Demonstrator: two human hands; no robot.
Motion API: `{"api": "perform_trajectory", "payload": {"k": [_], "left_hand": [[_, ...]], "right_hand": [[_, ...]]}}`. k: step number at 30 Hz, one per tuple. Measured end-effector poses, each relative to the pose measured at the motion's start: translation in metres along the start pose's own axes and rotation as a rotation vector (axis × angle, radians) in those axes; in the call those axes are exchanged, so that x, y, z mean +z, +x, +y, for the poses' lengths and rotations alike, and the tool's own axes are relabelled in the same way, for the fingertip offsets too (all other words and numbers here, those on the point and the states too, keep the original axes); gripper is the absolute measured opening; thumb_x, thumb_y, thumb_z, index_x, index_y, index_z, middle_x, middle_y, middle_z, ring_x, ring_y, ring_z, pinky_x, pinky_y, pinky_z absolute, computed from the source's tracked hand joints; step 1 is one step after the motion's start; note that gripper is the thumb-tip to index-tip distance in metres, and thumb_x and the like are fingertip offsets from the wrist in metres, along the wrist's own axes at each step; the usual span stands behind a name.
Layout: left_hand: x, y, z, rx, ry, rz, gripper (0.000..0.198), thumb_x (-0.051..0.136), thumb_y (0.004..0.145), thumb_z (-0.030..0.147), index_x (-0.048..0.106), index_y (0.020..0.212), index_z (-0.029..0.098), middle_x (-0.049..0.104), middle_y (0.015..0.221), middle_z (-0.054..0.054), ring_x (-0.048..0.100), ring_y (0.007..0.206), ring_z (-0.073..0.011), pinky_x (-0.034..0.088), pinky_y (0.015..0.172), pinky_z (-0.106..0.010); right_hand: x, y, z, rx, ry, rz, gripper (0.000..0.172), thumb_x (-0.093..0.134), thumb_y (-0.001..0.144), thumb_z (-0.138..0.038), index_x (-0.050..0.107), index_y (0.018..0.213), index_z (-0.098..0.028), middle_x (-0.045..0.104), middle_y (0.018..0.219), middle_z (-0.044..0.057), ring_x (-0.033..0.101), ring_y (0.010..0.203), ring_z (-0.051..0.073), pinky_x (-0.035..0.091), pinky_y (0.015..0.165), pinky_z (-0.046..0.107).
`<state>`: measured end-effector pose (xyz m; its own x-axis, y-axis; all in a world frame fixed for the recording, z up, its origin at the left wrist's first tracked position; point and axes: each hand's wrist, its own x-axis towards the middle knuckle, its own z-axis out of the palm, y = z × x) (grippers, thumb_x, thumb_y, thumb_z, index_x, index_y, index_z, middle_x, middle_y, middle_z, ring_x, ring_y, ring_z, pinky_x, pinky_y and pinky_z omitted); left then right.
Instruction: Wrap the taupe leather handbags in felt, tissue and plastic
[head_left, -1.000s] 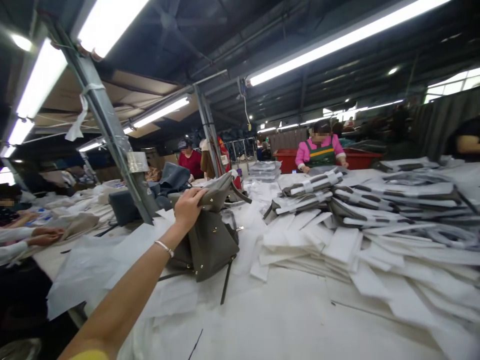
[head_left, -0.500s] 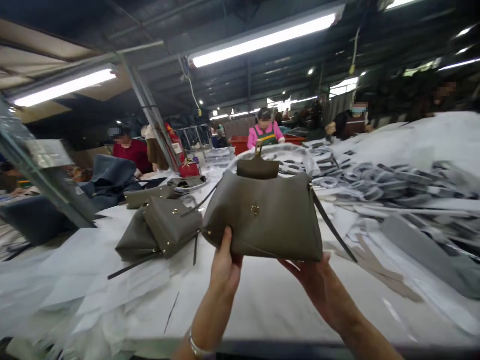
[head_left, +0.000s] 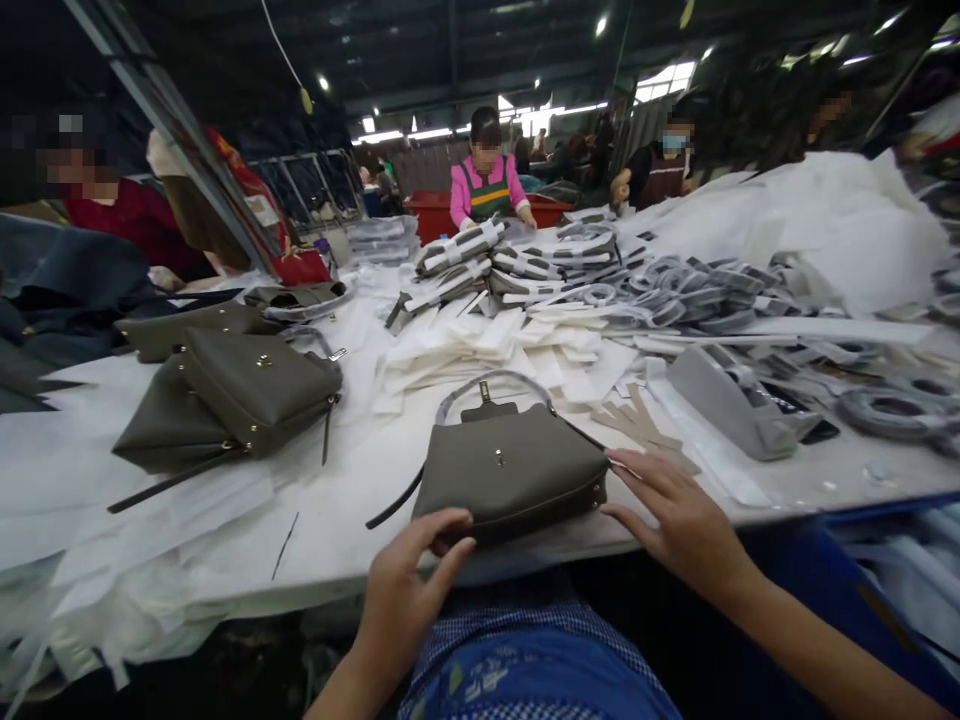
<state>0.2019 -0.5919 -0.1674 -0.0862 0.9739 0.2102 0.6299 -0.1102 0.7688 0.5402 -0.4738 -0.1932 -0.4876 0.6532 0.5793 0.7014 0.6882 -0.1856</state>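
An olive-grey leather handbag (head_left: 510,470) lay flat on its back at the near edge of the white counter (head_left: 337,525), just in front of the person. Its flap faced up and its curved top handle (head_left: 491,385), wrapped in pale film, pointed toward the far edge. A thin dark strap (head_left: 394,500) trailed from its left end along the counter.

The left hand (head_left: 409,595) was at the bag's near left corner. Its grip was loosely closed, with the fingers curled over the bottom seam and the thumb alongside. The right hand (head_left: 679,520) was open and spread, holding nothing, with only its fingertips (head_left: 622,462) resting against the bag's right end.

The bag looked light and empty. Its panels seemed fairly firm, but the body looked soft enough to sag if lifted by one corner. The smooth leather and the small brass stud (head_left: 497,457) would probably mark easily. The two ends or the bottom seam looked like the safer places to hold it, and the wrapped handle would serve for carrying.

Toward the left edge of the counter two matching olive-grey handbags (head_left: 251,385) leaned together. Mid-counter lay a heap of white paper sheets (head_left: 495,340), with bundles of grey straps banded in white (head_left: 457,262) behind it. At the far edge a person in a pink top (head_left: 486,185) worked at their own pile.
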Motion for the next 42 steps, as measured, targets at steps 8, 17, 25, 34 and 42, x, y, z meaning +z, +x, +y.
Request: {"api": "perform_trajectory", "payload": {"k": [8,17,25,34,42], "left_hand": [[-0.001,0.061,-0.018,0.372,0.775,-0.252,0.115,0.092,0.059,0.047,0.029,0.154,0.028,0.029,0.161,-0.017,0.026,0.148,-0.0389,0.032,0.116,-0.06],[-0.028,0.072,-0.031,0.344,0.738,-0.466,0.103,0.084,0.069,0.054,0.031,0.153,0.03,0.029,0.162,-0.012,0.026,0.149,-0.0362,0.029,0.116,-0.063],[-0.009,0.053,-0.024,0.32,0.752,-0.367,0.084,0.075,0.082,0.031,0.031,0.154,0.029,0.032,0.16,-0.018,0.03,0.147,-0.0377,0.026,0.118,-0.06],[0.003,0.063,-0.053,0.499,0.766,-0.364,0.057,0.049,0.098,0.014,0.038,0.15,0.033,0.048,0.151,-0.013,0.045,0.139,-0.0318,0.039,0.112,-0.051],[0.011,0.042,-0.076,0.527,0.743,-0.337,0.062,0.043,0.096,0.005,0.036,0.152,0.032,0.046,0.153,-0.009,0.044,0.14,-0.0288,0.041,0.113,-0.05]], "right_hand": [[-0.001,0.064,-0.002,-0.312,-0.078,-0.031,0.033,0.068,0.09,-0.043,0.062,0.109,-0.017,0.06,0.138,0.017,0.055,0.13,0.031,0.035,0.117,0.055],[0.022,0.089,-0.035,-0.394,0.049,-0.372,0.073,0.07,0.085,-0.052,0.045,0.145,-0.02,0.047,0.153,0.012,0.04,0.143,0.032,0.032,0.118,0.056],[0.049,0.082,-0.032,-0.358,0.019,-0.574,0.103,0.078,0.07,-0.021,0.024,0.158,-0.028,0.034,0.161,0.007,0.036,0.145,0.034,0.037,0.115,0.054],[0.083,0.061,-0.018,-0.44,-0.014,-0.433,0.088,0.046,0.074,0.001,0.031,0.156,-0.03,0.04,0.157,0.001,0.043,0.141,0.029,0.046,0.108,0.051],[0.089,0.033,-0.02,-0.394,0.046,-0.426,0.075,0.041,0.083,0.0,0.035,0.154,-0.024,0.042,0.157,0.004,0.033,0.147,0.026,0.041,0.114,0.052]]}}
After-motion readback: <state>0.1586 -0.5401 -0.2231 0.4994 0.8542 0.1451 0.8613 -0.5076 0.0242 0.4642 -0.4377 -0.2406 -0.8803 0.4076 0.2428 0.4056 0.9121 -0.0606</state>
